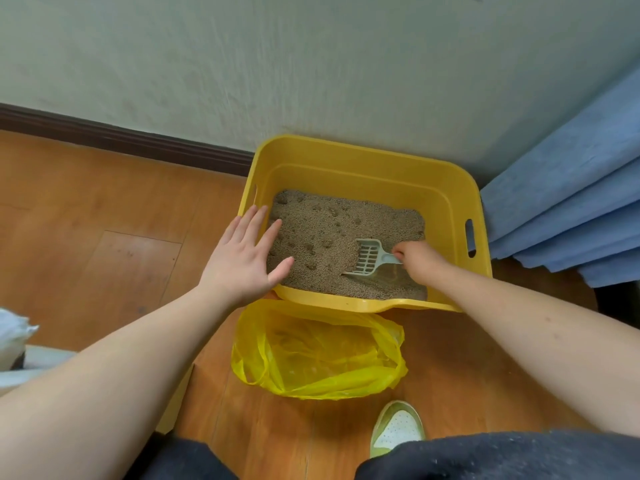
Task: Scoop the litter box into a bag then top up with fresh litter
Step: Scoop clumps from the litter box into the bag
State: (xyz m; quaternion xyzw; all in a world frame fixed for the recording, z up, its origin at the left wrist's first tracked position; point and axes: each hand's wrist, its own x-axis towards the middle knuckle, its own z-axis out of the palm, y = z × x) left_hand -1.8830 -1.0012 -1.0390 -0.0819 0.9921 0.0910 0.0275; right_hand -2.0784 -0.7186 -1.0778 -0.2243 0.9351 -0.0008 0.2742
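A yellow plastic litter box (446, 195) stands on the wooden floor against the wall, holding brown granular litter (322, 230). My right hand (420, 261) is inside the box, closed on the handle of a pale slotted scoop (367, 258) whose blade rests in the litter. My left hand (242, 258) hovers flat with fingers spread over the box's left wall. An open yellow plastic bag (318, 351) lies on the floor just in front of the box.
A blue curtain (568, 199) hangs to the right of the box. A white bag or sack (14, 334) sits at the left edge. My shoe (396, 427) and dark trouser legs are at the bottom. A dark baseboard (121, 140) runs along the wall.
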